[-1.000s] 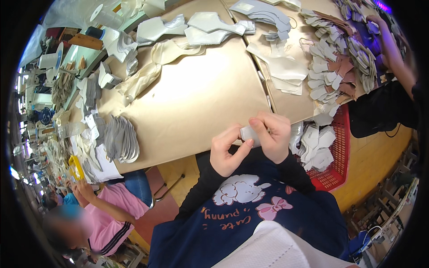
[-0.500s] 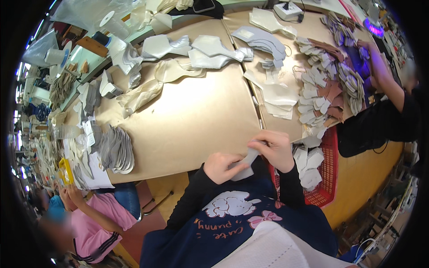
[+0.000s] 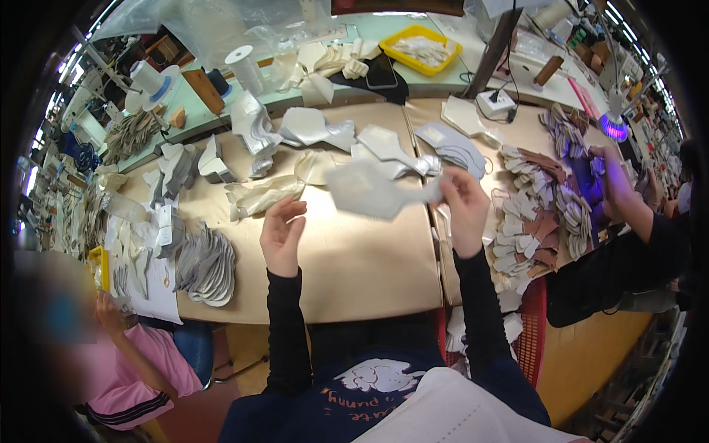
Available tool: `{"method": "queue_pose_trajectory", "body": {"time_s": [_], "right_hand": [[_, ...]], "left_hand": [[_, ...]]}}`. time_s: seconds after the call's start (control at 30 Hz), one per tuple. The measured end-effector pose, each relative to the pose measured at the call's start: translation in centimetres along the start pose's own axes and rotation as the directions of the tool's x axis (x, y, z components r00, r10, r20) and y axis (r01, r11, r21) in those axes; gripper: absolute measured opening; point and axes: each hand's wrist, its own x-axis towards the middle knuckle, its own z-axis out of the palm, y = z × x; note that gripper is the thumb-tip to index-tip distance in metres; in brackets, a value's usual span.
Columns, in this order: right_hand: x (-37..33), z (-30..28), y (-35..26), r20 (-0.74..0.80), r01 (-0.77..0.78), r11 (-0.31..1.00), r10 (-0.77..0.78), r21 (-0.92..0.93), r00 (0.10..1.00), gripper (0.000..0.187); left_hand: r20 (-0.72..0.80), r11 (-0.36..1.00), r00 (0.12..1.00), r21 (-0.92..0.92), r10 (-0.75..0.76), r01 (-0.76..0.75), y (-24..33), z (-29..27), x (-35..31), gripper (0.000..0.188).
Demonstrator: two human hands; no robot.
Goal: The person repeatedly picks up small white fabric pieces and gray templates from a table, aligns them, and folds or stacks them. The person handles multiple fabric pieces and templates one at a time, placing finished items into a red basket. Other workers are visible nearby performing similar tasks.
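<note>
In my right hand (image 3: 464, 210) is a pale grey flat cut piece (image 3: 367, 190), wide at its left end and narrow where my fingers pinch it. It hangs above the table and is slightly blurred by motion. My left hand (image 3: 283, 235) is raised to its left, fingers loosely bent and apart, with nothing in it. Behind that hand lie crumpled cream pieces (image 3: 255, 198). Farther back are stacks of similar silver-grey pieces (image 3: 310, 125), one of them partly hidden by the held piece.
Fanned grey pieces (image 3: 204, 263) lie at the table's left, white and brown pieces (image 3: 526, 214) at the right. A red basket (image 3: 533, 325) stands below the table edge. Co-workers sit at both sides; one person's arm (image 3: 628, 192) reaches in from the right. A yellow tray (image 3: 391, 43) stands behind.
Both hands have moved up and forward from near my body and apart. The grey piece, formerly folded between both hands, now extends from my right hand alone; my left hand has let go.
</note>
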Motion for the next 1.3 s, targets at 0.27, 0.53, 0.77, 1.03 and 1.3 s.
{"method": "queue_pose_trajectory", "body": {"time_s": [0.27, 0.53, 0.77, 1.03, 1.3], "right_hand": [[7.4, -1.0, 7.5, -0.008, 0.003, 0.497, -0.019, -0.868, 1.0, 0.028], [10.3, 1.1, 8.7, 0.407, 0.394, 0.233, 0.009, -0.889, 0.914, 0.057], [12.2, 3.9, 9.1, 0.378, 0.375, 0.314, -0.056, -0.872, 0.924, 0.023], [10.6, 1.2, 6.9, 0.599, 0.58, 0.318, -0.044, -0.75, 0.799, 0.039], [9.7, -2.1, 8.7, 0.724, 0.701, 0.21, 0.056, -0.682, 0.688, 0.05]], "left_hand": [[0.128, 0.944, 0.939, -0.041, -0.321, 0.328, -10.0, -1.4, 1.2, 0.018], [0.073, 0.939, 0.946, -0.119, -0.316, 0.322, -9.8, -1.2, 1.6, 0.017], [0.074, 0.929, 0.939, -0.137, -0.335, 0.343, -9.5, -1.0, 1.7, 0.017], [0.124, 0.926, 0.93, -0.118, -0.345, 0.359, -9.8, -0.7, 1.5, 0.019], [0.156, 0.938, 0.95, 0.266, -0.269, 0.222, -9.4, 0.0, 1.0, 0.016]]}}
